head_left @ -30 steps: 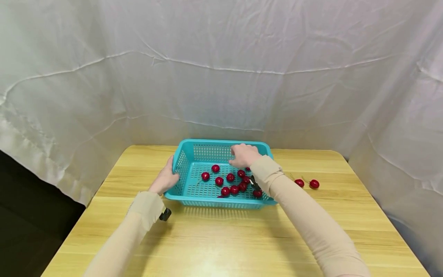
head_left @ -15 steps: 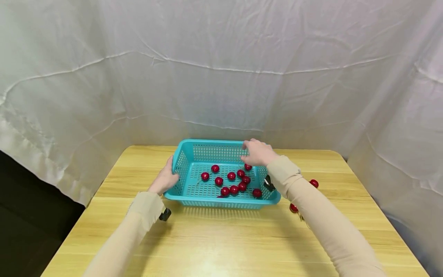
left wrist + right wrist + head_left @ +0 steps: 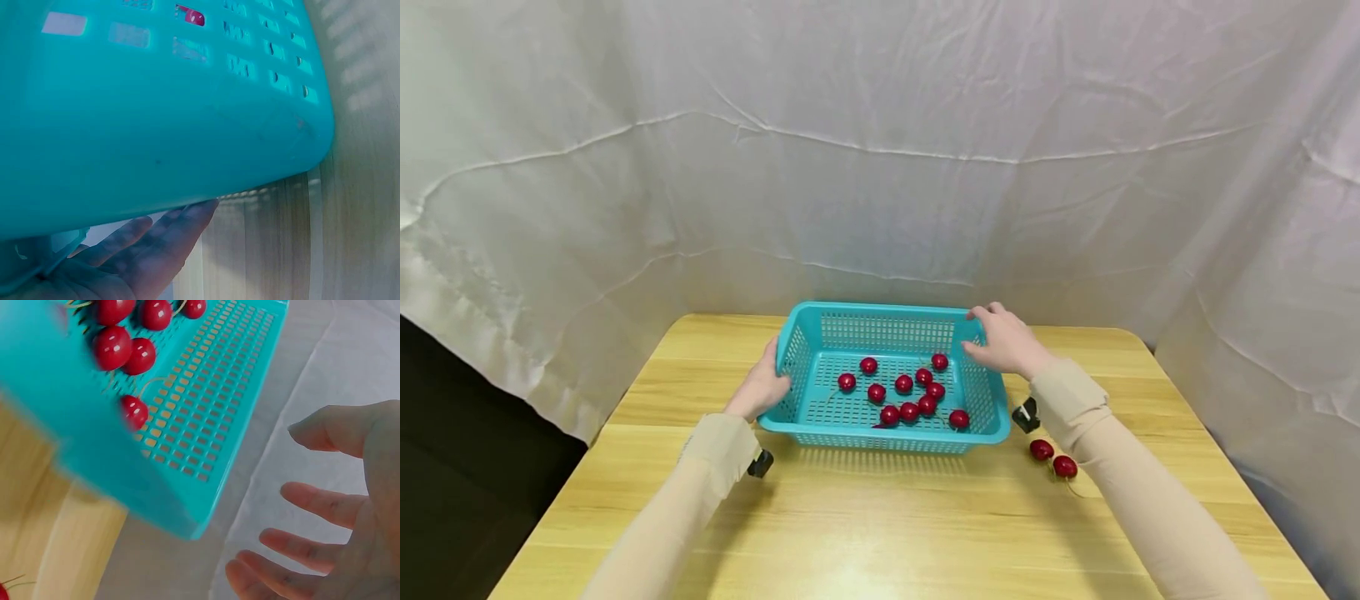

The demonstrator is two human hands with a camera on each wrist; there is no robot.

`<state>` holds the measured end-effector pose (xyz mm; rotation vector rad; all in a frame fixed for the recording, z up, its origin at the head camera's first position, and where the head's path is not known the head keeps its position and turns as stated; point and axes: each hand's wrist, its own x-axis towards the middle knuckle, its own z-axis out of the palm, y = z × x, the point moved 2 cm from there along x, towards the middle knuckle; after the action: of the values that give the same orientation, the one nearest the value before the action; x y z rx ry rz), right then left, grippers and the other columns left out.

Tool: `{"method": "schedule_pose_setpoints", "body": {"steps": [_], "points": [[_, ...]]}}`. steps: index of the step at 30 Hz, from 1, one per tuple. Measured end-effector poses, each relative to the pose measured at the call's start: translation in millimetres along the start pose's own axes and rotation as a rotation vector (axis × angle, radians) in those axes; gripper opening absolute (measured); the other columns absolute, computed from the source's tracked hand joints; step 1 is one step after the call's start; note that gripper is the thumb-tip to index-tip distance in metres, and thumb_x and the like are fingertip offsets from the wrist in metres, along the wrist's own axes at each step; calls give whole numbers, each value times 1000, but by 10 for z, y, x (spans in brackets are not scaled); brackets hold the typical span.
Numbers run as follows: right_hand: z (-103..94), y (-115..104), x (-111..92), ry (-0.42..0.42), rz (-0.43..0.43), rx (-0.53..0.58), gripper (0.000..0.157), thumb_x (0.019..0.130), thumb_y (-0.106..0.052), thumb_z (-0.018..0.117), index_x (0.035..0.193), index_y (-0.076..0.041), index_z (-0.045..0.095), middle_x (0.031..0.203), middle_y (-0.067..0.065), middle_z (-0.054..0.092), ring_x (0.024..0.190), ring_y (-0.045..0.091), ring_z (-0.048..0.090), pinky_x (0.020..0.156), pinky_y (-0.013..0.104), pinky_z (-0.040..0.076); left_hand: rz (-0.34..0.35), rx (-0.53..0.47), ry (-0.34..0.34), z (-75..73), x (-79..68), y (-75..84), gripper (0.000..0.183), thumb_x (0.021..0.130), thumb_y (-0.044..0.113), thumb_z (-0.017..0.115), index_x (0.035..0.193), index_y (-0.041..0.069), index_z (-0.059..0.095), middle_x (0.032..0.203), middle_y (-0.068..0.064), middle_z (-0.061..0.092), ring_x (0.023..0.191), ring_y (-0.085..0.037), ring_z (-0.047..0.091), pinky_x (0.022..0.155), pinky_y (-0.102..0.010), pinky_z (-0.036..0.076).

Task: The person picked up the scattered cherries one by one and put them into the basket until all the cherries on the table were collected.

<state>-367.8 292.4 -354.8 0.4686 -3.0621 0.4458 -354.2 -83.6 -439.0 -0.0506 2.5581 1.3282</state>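
A turquoise plastic basket (image 3: 880,440) with slotted walls stands on the table, several red cherries (image 3: 904,384) with stems scattered inside, mostly toward its right half. My left hand (image 3: 760,385) grips the basket's left end, thumb over the rim and inside. In the left wrist view its fingers (image 3: 169,240) lie along the basket's outer wall. My right hand (image 3: 1006,342) is above the basket's right end, its fingers spread and apart from each other. The right wrist view shows nothing between its thumb and fingers. Whether it touches the rim is hard to tell.
Two more cherries (image 3: 1052,458) lie on the wooden table (image 3: 865,533), right of the basket beside my right forearm. The forearm covers part of the tabletop there. A pale curtain (image 3: 880,167) hangs behind the table.
My right hand has moved right from over the basket's middle to its right end. Cherries beneath it came into view, others on the table are now covered by the sleeve. The left hand stayed put.
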Motion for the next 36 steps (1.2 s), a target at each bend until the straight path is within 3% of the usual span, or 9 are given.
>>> {"method": "schedule_pose_setpoints", "body": {"steps": [7,17,27,36], "points": [[18,224,-210,95,3,64,58,98,-26,60,147,0,42,144,34,44,127,53,47,106,68,41,-14,-2,1,3,-1,-2,80,100,1,39,163,19,-8,166,-25,19,146,-51,33,112,-70,34],[132,519,-498,129,62,70,56,104,-31,49,150,-1,40,148,35,37,133,53,41,108,70,37,-22,-4,1,9,-10,3,80,100,2,38,163,21,-9,166,-25,20,145,-51,34,111,-70,35],[242,804,-749,107,102,89,57,104,-30,47,150,3,38,150,42,30,133,62,35,106,75,33,-23,-4,0,2,-17,18,81,100,1,38,163,20,-9,165,-25,21,144,-50,36,111,-70,36],[323,1084,-866,97,112,33,55,102,-27,52,146,4,42,144,46,33,126,67,40,99,77,37,-18,-6,2,4,-11,10,80,100,1,39,163,19,-8,166,-25,20,146,-50,33,114,-70,32]]}}
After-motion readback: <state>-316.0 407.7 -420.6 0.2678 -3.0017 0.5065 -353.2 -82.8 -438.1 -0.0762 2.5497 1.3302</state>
